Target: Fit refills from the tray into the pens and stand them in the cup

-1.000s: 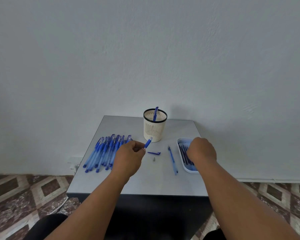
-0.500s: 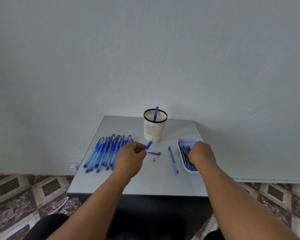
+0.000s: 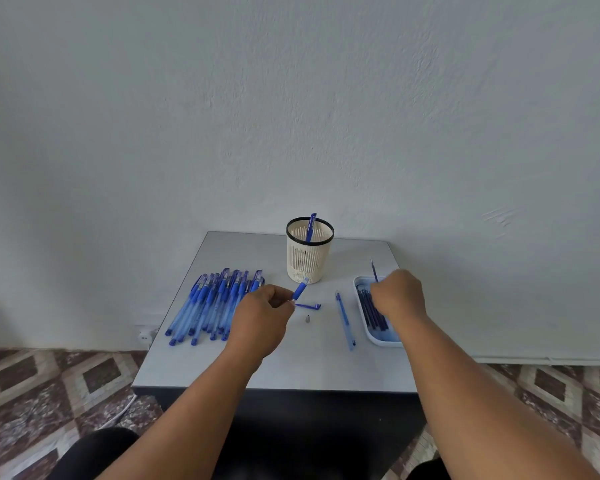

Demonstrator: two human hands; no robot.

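Observation:
My left hand [image 3: 261, 317] grips a blue pen barrel [image 3: 300, 289] whose front end points up toward the cream slotted cup [image 3: 309, 259]. One blue pen [image 3: 311, 226] stands in that cup. My right hand [image 3: 397, 295] is over the white tray [image 3: 378, 337] of dark refills and pinches a refill [image 3: 374, 270] whose tip sticks up beyond the fingers. A row of several blue pens [image 3: 212, 303] lies at the left of the grey table [image 3: 291, 362].
A blue pen cap [image 3: 309, 306] and a small metal tip [image 3: 307, 319] lie between my hands. A thin pale blue refill [image 3: 345, 319] lies on the table left of the tray. Patterned floor tiles surround the table; a white wall stands behind.
My right hand has lifted a refill out of the tray, its tip now standing above the fingers. My left hand and the barrel have barely moved.

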